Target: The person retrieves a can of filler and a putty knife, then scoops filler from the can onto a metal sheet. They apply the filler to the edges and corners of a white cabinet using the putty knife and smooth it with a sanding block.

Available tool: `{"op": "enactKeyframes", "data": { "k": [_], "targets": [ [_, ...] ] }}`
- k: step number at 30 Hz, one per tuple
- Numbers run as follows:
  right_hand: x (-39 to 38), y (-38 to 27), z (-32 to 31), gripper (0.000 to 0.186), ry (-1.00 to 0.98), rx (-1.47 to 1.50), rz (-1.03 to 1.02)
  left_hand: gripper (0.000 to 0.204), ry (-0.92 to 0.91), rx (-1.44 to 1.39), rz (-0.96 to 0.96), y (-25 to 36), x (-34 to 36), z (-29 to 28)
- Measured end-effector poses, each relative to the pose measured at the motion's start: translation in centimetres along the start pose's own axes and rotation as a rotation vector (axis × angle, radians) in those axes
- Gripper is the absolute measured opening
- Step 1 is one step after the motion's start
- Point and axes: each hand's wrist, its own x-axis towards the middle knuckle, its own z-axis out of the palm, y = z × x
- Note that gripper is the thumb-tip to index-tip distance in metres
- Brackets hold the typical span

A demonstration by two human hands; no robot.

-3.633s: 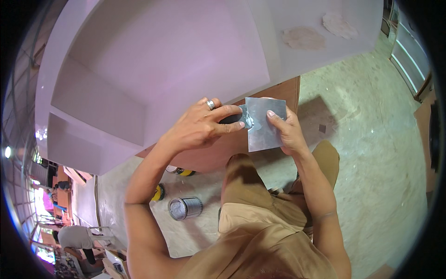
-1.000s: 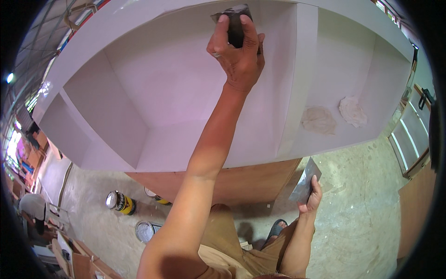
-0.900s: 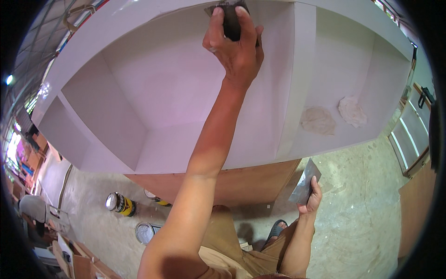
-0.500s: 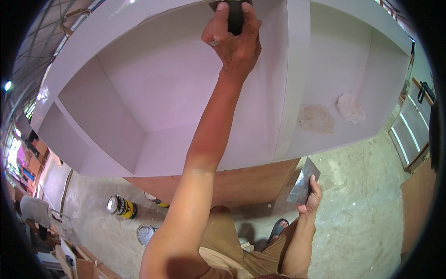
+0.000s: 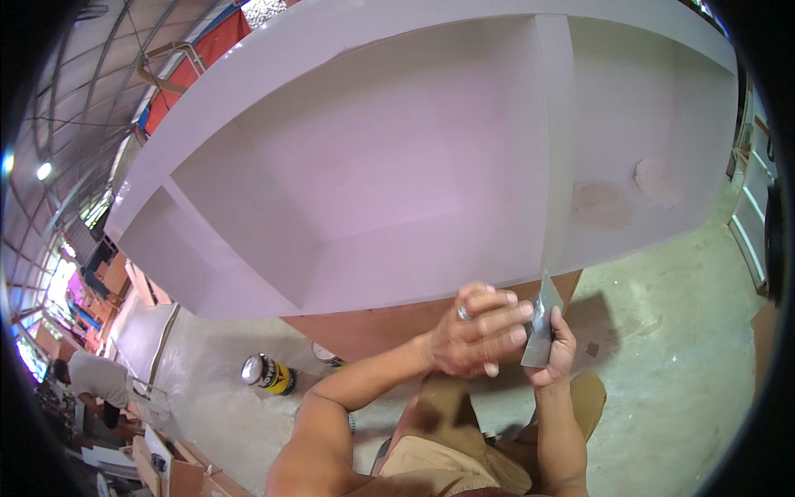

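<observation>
My left hand (image 5: 479,331) is curled beside the grey flat metal plate (image 5: 540,324), its fingertips close to the plate's left face; what it grips is hidden behind the fingers. My right hand (image 5: 551,352) holds that plate on edge by its lower right part, thumb along it, with a smear of filler on it. Both hands are low, in front of the pale lilac-white cabinet (image 5: 397,141) with open compartments, which stands over a brown wooden base (image 5: 331,335). Two irregular pale beige patches (image 5: 602,205) lie inside the right compartment.
A yellow-and-black can (image 5: 267,374) stands on the concrete floor (image 5: 654,364), with another partly hidden can behind it. A co-worker in a grey shirt (image 5: 91,377) bends at the lower left among wooden boards (image 5: 174,468). A white slatted panel (image 5: 749,224) stands at the right.
My left hand has come down from the cabinet's top rim to beside the plate in my right hand; the dark tool it held no longer shows. The view has shifted, showing more roof.
</observation>
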Motion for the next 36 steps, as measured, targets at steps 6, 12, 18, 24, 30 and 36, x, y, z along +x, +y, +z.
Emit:
{"op": "enactKeyframes", "data": {
  "k": [6, 12, 18, 24, 30, 36],
  "targets": [
    [-1.7, 5.7, 4.1, 0.025, 0.093, -0.023, 0.132, 0.038, -0.286, -0.069, -0.155, 2.7, -3.1, -5.3],
    [-1.5, 5.7, 1.9, 0.020, 0.013, -0.138, 0.083, 0.050, -0.780, 0.397, -0.136, -0.8, -0.1, -17.6],
    [1.5, 4.3, -4.0, 0.029, -0.031, -0.195, 0.074, 0.049, -0.610, 1.056, 0.255, -5.0, 13.8, -29.3],
    [1.1, 3.8, -4.1, 0.031, -0.015, -0.239, 0.080, 0.071, -0.667, 1.306, 0.285, -7.8, 16.9, -31.3],
    [0.9, 3.1, -3.9, 0.025, 0.027, -0.230, 0.044, 0.063, -0.648, 1.313, 0.412, -8.2, 18.1, -30.4],
    [0.8, 2.6, -3.6, 0.022, 0.034, -0.205, 0.034, 0.057, -0.653, 1.300, 0.429, -8.9, 19.5, -27.8]
  ]
}}
